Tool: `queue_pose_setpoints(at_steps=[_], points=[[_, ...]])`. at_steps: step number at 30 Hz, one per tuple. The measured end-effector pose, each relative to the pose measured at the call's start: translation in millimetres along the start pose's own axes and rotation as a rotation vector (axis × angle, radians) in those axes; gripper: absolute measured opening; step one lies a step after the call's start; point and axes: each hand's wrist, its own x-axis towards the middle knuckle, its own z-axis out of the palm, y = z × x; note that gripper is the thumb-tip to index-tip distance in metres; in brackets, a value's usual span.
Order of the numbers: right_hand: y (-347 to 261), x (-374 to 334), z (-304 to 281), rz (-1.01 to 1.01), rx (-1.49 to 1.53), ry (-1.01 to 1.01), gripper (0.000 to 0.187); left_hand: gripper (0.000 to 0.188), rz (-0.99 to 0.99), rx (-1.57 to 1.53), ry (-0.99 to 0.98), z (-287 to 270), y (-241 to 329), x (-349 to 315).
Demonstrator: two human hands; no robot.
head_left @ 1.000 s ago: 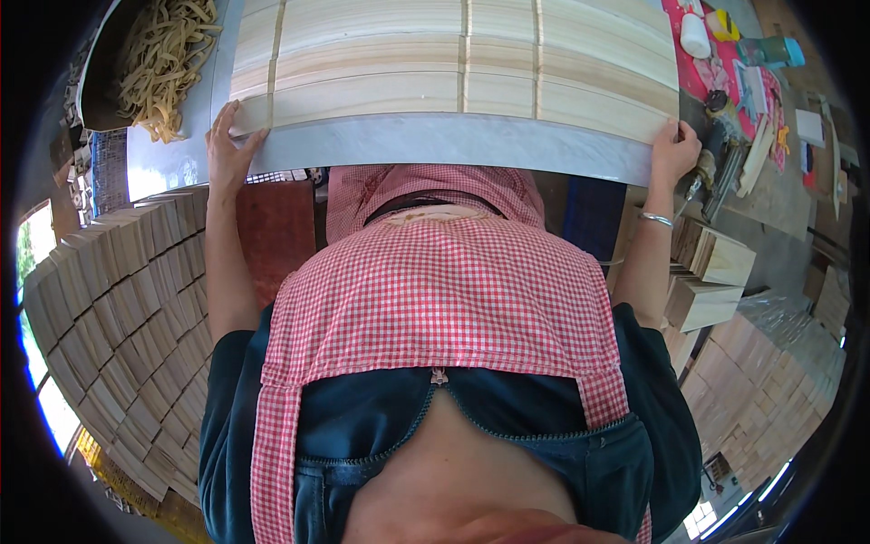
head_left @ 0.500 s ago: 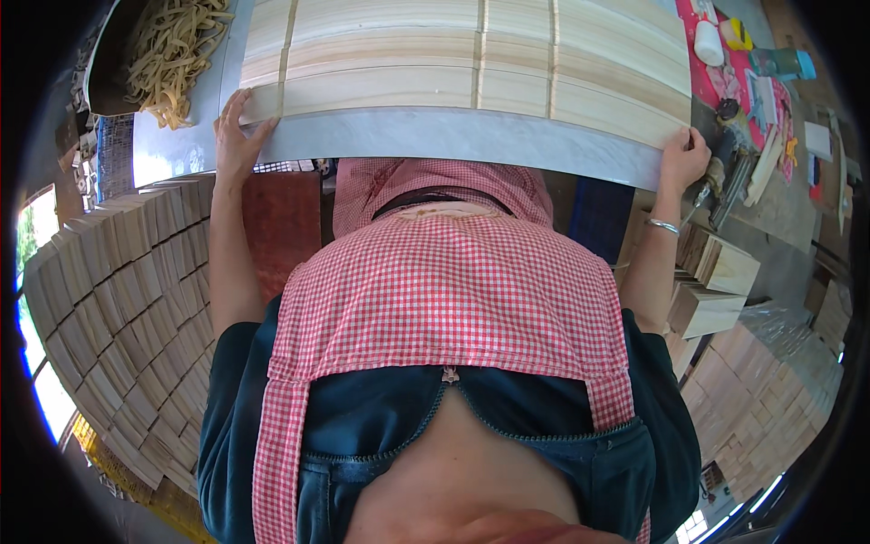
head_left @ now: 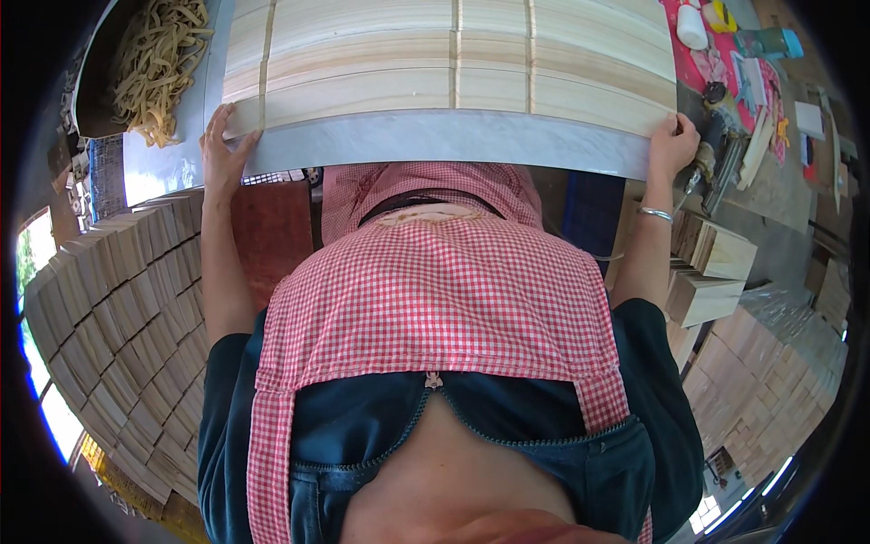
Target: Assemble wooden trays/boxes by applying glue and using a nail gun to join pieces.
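Note:
Pale wooden boards (head_left: 362,77) lie side by side on a grey tabletop (head_left: 408,136), their long edges running left to right. Three narrow tan grooves cross them. My left hand (head_left: 223,150) is at the near left corner of the closest board, fingers against its end and thumb on its near edge. At the opposite end, my right hand (head_left: 673,145) has its fingers curled round the near right corner. Both hands touch the same board.
A dark bowl (head_left: 91,100) of tan rubber bands (head_left: 163,68) stands at the far left. Stacked wood pieces (head_left: 118,317) rise at my left, more blocks (head_left: 761,381) at my right. A power tool (head_left: 720,104), a white bottle (head_left: 691,29) and a teal-capped bottle (head_left: 766,43) are at the far right.
The boards, table and both hands appear slightly further left and lower in the picture, with surroundings shifting likewise as the view tilts. Both hands keep their places at the board's ends.

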Motion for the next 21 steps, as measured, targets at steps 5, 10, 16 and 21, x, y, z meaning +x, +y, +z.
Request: queue_pose_setpoints(at_steps=[5,10,16,21], points=[[3,2,1,0.008,0.010,-0.014,0.026,0.064,-0.024,-0.021,-0.014,-1,2,1],[3,2,3,0.002,-0.016,-0.005,0.026,0.064,-0.031,-0.014,-0.016,-2,4,0],[-1,-1,2,-0.002,-0.048,0.008,0.025,0.064,-0.039,-0.012,-0.015,-3,8,0],[-9,-3,-1,-0.015,-0.048,0.020,0.025,0.065,-0.020,-0.008,-0.011,-3,6,-1]])
